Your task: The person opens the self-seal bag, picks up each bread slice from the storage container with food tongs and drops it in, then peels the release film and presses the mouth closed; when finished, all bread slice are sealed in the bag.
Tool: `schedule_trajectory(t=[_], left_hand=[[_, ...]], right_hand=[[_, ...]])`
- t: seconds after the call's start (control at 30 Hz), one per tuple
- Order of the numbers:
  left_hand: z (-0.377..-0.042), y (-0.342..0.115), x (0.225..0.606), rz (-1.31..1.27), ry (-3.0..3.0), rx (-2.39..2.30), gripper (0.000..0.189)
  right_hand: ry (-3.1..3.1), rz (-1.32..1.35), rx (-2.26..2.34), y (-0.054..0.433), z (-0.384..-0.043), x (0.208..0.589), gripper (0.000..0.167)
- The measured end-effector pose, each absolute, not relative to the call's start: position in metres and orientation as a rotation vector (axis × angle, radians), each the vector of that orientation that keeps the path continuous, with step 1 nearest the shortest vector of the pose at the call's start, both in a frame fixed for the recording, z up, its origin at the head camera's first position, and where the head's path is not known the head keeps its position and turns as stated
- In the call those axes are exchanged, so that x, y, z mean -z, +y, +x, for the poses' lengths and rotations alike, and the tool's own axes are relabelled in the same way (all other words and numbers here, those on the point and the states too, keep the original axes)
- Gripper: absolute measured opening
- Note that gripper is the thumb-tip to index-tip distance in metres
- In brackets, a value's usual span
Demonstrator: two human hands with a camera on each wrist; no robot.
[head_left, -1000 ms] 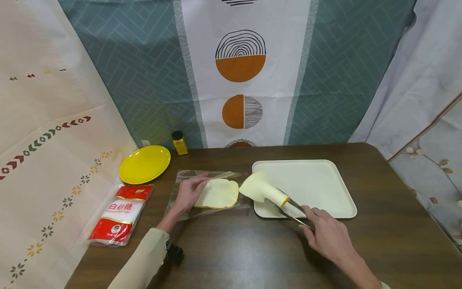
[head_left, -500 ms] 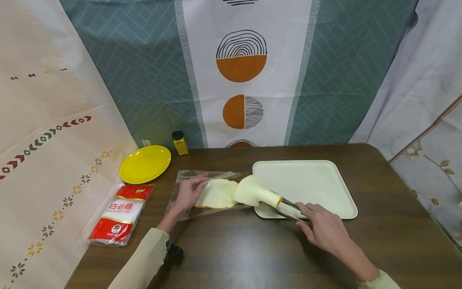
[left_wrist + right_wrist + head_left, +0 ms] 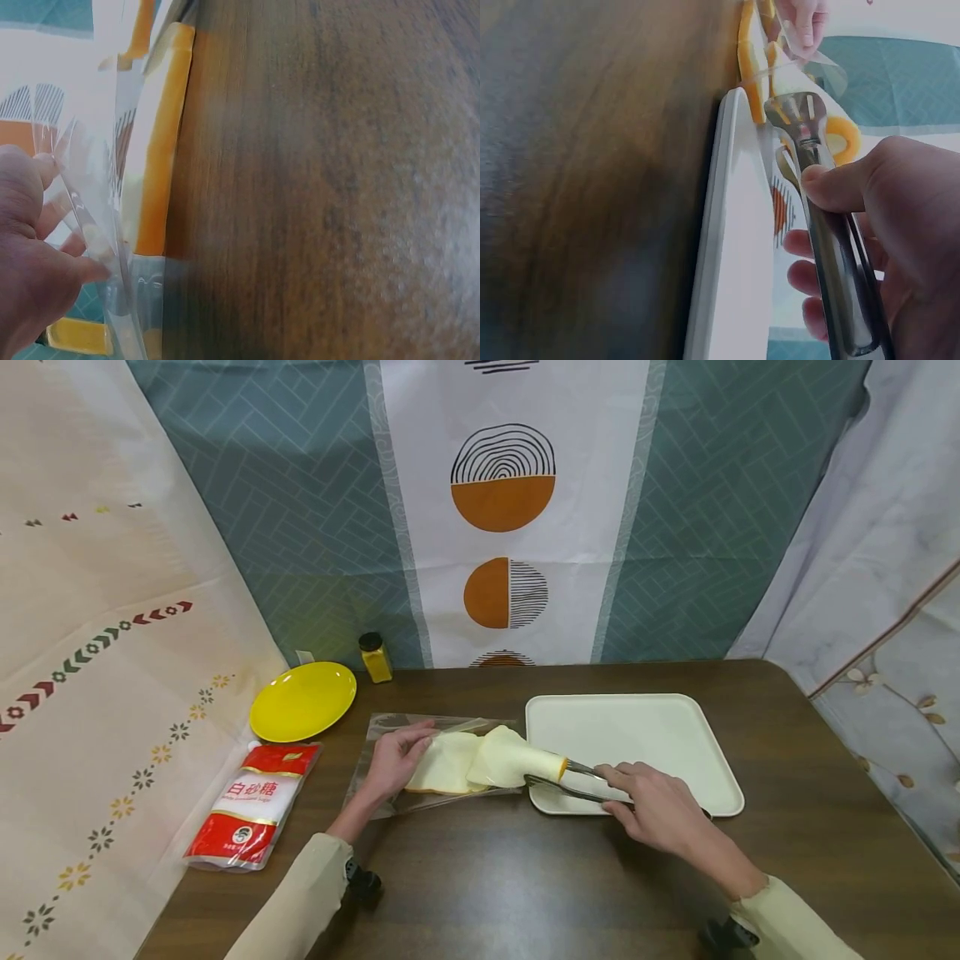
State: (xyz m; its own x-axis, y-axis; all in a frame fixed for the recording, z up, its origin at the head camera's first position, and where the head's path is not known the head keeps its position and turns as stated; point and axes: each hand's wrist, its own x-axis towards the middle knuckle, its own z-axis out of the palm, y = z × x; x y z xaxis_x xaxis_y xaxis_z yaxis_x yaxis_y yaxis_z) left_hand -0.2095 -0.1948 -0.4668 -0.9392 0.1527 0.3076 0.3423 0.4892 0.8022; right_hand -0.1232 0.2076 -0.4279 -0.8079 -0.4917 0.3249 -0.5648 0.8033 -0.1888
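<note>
My left hand (image 3: 393,760) pinches the upper edge of a clear plastic bag (image 3: 384,724); the lifted film shows between thumb and fingers in the left wrist view. On the bag lies a pale bread slice (image 3: 438,768) with an orange-brown crust (image 3: 161,157). My right hand (image 3: 656,806) grips metal tongs (image 3: 832,255), thumb along the upper arm. The tongs hold a second bread slice (image 3: 504,762) by its right end, which is curled into a roll. Its flat left part overlaps the lying slice in the head view.
A white rectangular tray (image 3: 622,735) stands right of the bag, under the tongs. At the left are a yellow plate (image 3: 302,702) and a red-and-white sugar pouch (image 3: 251,806). A small yellow jar (image 3: 377,662) with a black lid stands at the back.
My right hand and the tongs have moved left, carrying the bread slice from beside the tray's left edge to over the lying slice. The left hand has stayed at the bag.
</note>
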Motion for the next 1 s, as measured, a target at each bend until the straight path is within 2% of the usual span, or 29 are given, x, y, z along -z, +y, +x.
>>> schedule_trajectory(t=[1.0], left_hand=[[-0.209, -0.192, 0.463, -0.430, -2.521, 1.425, 0.017]], right_hand=[[-2.773, 1.037, -0.341, 0.156, -0.173, 0.428, 0.045]])
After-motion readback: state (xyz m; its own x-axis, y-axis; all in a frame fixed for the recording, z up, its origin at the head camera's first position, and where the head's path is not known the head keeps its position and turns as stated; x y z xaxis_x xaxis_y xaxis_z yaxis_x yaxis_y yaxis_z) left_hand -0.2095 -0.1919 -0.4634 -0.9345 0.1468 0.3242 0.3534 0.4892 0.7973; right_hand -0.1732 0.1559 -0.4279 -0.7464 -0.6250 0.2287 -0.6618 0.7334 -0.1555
